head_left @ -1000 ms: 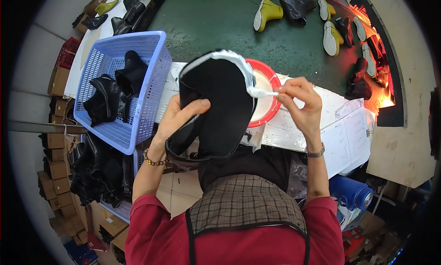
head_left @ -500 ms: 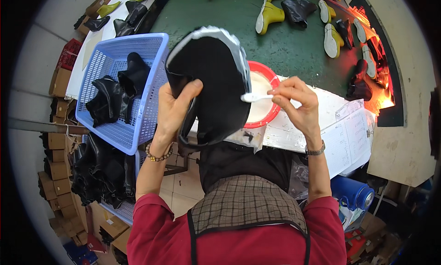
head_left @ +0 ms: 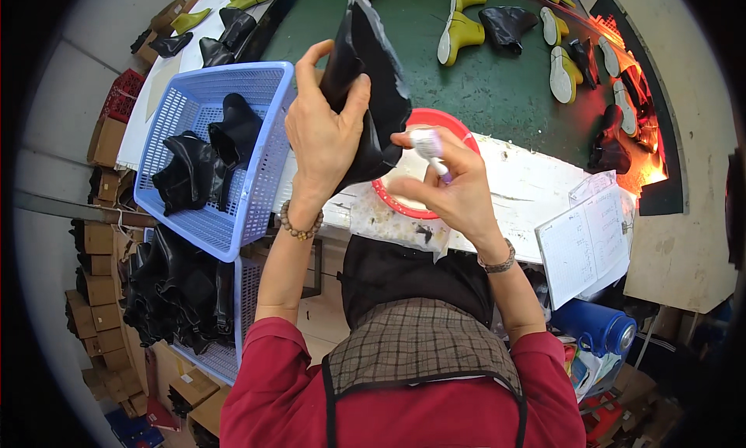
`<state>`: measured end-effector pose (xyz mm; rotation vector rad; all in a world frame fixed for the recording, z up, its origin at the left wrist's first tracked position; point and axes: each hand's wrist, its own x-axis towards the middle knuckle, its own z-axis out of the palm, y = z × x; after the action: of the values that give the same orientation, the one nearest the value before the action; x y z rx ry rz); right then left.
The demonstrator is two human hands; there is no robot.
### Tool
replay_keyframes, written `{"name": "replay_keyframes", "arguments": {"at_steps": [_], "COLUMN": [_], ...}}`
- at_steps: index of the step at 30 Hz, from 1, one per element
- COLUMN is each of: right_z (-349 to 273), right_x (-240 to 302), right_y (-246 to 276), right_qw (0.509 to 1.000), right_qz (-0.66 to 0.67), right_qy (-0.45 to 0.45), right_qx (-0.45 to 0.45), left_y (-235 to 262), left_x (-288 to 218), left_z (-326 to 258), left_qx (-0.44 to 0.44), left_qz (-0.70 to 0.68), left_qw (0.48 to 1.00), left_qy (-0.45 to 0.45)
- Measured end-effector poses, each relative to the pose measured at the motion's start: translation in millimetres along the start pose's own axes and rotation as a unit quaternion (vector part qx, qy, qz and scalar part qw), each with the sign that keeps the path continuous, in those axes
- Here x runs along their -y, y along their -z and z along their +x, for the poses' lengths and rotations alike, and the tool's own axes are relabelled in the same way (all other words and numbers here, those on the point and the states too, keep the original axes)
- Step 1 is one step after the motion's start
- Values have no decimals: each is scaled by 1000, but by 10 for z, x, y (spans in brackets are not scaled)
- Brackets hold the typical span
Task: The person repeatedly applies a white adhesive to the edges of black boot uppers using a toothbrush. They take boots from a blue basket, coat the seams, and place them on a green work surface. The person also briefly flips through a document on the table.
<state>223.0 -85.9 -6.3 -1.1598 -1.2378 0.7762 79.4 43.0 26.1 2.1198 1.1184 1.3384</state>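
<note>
My left hand grips a black boot upper, thumb on its inner side and fingers behind. The upper stands tilted, with a whitish coating along its far upper edge. Close to its right side, my right hand has a small white and purple brush between its fingers, slightly blurred. One fingertip of that hand is at the upper's lower right edge; whether it touches, I cannot tell. Below both hands sits a red-rimmed bowl of whitish paste, partly covered by them.
A blue basket with black uppers stands at left, above another basket. Yellow-green boots rest on the green surface. An open notebook and blue flask are at right, beyond them a glowing heater.
The upper has been turned and raised, so it now shows narrower. My right hand has moved left to the upper's edge, and the brush has swung from lying sideways to pointing up.
</note>
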Motion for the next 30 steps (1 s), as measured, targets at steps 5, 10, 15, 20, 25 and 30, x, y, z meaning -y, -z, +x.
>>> {"name": "replay_keyframes", "arguments": {"at_steps": [5,10,15,20,25,30], "right_z": [64,167,128,-31,-146,-269], "right_x": [55,-87,-17,-113,-182,-626], "right_y": [-66,-120,-64,-102,554,748], "right_qw": [992,987,989,996,911,769], "right_qz": [-104,-82,-66,-36,-403,-638], "right_qy": [65,115,129,71,-37,38], "right_qx": [14,71,15,33,-82,13], "left_y": [78,175,416,102,275,337], "left_x": [119,195,287,298,587,522], "left_z": [-99,-177,-576,-1028,-1080,-1033], "left_qx": [-2,61,164,102,47,116], "left_qz": [-55,-235,-102,-116,-41,32], "left_qw": [998,965,981,984,998,990], "left_qy": [28,103,9,85,18,-77]}}
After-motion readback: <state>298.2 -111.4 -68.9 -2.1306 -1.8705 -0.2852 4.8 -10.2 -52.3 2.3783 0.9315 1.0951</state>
